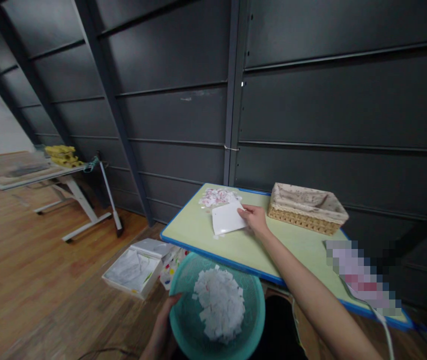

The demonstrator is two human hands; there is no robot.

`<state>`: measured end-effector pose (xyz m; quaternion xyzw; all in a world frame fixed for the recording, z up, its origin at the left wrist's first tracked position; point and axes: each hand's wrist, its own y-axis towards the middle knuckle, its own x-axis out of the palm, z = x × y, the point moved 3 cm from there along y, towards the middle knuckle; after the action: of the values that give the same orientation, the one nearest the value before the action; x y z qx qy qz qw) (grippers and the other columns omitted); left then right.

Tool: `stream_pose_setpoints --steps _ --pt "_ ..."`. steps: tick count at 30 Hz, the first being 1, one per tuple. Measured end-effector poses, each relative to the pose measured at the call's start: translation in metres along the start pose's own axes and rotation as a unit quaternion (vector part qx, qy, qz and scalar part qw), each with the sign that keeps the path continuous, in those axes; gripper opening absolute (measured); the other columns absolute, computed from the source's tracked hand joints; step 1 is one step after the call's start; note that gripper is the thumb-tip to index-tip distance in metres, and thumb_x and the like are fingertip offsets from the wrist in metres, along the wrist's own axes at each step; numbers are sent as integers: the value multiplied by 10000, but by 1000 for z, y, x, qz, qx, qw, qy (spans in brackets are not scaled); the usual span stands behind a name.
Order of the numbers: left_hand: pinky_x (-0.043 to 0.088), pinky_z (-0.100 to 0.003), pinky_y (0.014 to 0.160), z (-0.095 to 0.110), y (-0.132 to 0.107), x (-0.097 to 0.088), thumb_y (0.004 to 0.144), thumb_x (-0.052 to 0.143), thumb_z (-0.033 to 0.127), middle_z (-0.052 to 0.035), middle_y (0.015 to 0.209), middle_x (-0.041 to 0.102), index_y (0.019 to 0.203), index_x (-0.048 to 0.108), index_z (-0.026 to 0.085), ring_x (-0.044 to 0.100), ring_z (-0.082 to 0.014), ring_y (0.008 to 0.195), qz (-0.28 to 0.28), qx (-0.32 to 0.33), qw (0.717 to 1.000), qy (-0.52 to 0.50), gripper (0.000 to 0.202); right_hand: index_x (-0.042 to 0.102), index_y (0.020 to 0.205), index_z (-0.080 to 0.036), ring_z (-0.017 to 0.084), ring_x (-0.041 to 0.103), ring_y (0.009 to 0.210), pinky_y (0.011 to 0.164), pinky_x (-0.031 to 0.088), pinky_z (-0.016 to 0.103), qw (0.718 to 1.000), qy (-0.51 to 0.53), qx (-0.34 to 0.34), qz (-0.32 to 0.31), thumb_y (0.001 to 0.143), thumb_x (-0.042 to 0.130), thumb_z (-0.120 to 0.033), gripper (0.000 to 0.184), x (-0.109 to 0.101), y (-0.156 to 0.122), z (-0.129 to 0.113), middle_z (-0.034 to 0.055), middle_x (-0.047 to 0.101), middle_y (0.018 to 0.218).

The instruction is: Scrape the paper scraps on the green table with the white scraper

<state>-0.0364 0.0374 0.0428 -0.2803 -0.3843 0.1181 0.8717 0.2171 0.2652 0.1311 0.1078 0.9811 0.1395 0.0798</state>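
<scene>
My left hand [166, 312] grips the left rim of a green plastic basket [183, 285], thumb over the edge. Inside the basket lies a heap of small white paper pieces [221, 305]. Over the pale green table my right hand [253, 217] pinches the right edge of a flat white card [228, 218]. Just behind the card, a spread of small white and pinkish paper pieces [219, 196] rests on the tabletop. A few more scraps [218, 236] show by the card's lower edge.
A woven basket with a cloth lining [307, 207] stands at the table's back right. Near the right end lies a blurred-out item [363, 280] with a cord. An open white box [133, 270] sits on the floor at left. Another table [41, 172] is farther left.
</scene>
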Motion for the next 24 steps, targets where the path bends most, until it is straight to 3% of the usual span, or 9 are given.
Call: stream_pose_setpoints --steps 5,7,10,13,16,24 --pt "500 -419 874 1 -1 2 725 668 252 -54 691 769 852 690 120 693 -287 910 -12 15 999 40 185 712 992 -63 271 651 792 628 494 334 999 -23 20 36 615 626 -399 513 -6 2 4 137 715 915" --pt "503 -414 867 2 -5 5 723 666 245 -57 695 769 810 691 127 699 -282 882 8 17 999 40 150 723 971 -78 267 650 788 622 488 324 999 -37 21 34 613 625 -386 483 -6 3 6 127 720 893" --pt "515 -403 835 3 -9 7 712 671 238 -50 657 760 744 684 141 710 -262 775 39 7 998 45 103 732 946 -82 259 647 764 607 472 304 999 -29 23 4 595 638 -374 466 -3 3 7 116 724 870" --pt "536 -345 733 3 -8 7 697 690 235 -19 582 731 679 670 155 689 -210 615 30 18 998 57 85 725 964 -66 250 641 740 589 458 293 1000 -3 30 0 585 645 -382 500 -1 2 6 120 722 878" --pt "533 -302 651 4 -5 4 694 694 236 6 562 714 660 663 168 661 -175 547 30 43 997 61 82 721 969 -51 246 633 732 574 448 290 999 10 39 3 564 659 -384 528 -1 1 4 134 718 888" --pt "544 -360 740 2 -1 4 716 673 281 -18 576 724 721 679 157 667 -195 551 11 26 998 64 125 743 892 -79 194 594 605 521 402 268 998 32 33 -53 567 670 -379 448 5 -1 6 104 718 780"
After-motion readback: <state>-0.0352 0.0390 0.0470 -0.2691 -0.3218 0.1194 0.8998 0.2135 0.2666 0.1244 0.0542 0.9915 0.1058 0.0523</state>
